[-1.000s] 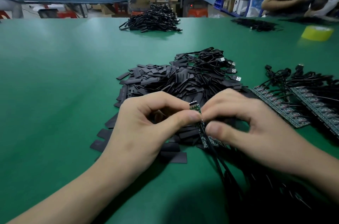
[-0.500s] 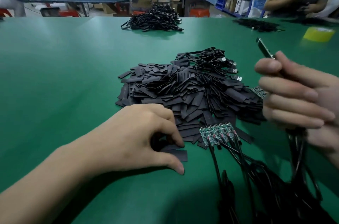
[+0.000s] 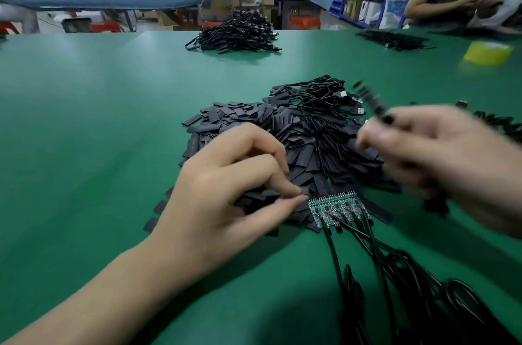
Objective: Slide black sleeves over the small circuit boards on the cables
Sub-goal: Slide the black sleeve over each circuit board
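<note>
Sleeve pile (image 3: 310,141) lies under left hand (image 3: 226,189) pinching one sleeve (image 3: 265,196); right hand (image 3: 440,152) grips raised cable (image 3: 370,103)

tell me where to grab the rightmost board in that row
Probably the rightmost board at its near end, where the cable joins, pinching its long edges from above on the right. It has no neighbouring board on that side, and the far end stays free for a sleeve.

Matt black sleeves (image 3: 296,141) lay heaped on a smooth, faintly sheened green table (image 3: 84,118); glossy black cables (image 3: 395,260) trailed from green circuit boards (image 3: 336,207).
</note>
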Motion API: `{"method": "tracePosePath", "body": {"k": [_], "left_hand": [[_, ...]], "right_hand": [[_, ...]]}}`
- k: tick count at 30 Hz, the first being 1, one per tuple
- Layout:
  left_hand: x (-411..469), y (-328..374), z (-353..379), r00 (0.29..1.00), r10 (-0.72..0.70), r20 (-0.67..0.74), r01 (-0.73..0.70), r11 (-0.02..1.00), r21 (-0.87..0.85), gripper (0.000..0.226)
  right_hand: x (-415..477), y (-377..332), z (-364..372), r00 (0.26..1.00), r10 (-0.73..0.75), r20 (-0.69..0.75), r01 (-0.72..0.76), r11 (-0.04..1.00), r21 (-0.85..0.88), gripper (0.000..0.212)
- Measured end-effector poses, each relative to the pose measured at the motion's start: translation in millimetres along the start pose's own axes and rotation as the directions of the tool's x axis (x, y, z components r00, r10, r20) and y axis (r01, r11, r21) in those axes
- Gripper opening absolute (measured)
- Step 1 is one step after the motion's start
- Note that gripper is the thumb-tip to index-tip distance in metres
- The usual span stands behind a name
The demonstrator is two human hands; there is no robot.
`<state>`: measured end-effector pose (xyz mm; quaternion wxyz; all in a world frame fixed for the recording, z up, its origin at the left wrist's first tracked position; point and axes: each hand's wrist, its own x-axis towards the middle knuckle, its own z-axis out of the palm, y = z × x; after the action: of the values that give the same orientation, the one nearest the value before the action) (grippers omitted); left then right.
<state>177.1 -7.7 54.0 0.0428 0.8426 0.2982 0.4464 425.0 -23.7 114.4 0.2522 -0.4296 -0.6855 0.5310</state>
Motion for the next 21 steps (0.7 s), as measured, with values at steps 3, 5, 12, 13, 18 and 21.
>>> {"method": "tracePosePath", "body": {"k": [3,5,12,13,18,21], "left_hand": [[-1.9,3.0,1.2,0.987,0.124,-0.103,-0.111,0.987,0.12,0.025],[-2.0,2.0,2.0,0.977,0.181,-0.115,-0.158,0.971,0.181,0.029],[-3.0,-5.7,4.2,0.99,0.139,-0.006,-0.139,0.99,0.037,0.021],[-3.2,-7.0,3.7,0.993,0.118,0.026,-0.118,0.993,0.014,0.017],[-3.3,-9.9,4.3,0.997,0.006,0.076,-0.007,1.0,0.021,0.028],[-3.1,-9.1,4.5,0.995,-0.07,0.073,0.073,0.996,-0.041,0.025]], "right_hand": [[12.7,26.8,27.1,0.996,-0.044,-0.072,0.033,0.987,-0.155,0.05],[19.1,31.9,33.6,0.997,-0.008,-0.081,0.007,1.0,-0.013,0.04],[19.3,34.9,43.5,0.988,0.003,-0.155,0.014,0.994,0.108,0.017],[18.9,35.6,43.6,0.986,-0.002,-0.167,0.022,0.993,0.118,0.014],[17.8,37.3,42.1,0.982,-0.052,-0.182,0.068,0.994,0.081,0.017],[18.0,41.7,39.3,0.971,-0.095,-0.222,0.076,0.993,-0.091,0.028]]}}
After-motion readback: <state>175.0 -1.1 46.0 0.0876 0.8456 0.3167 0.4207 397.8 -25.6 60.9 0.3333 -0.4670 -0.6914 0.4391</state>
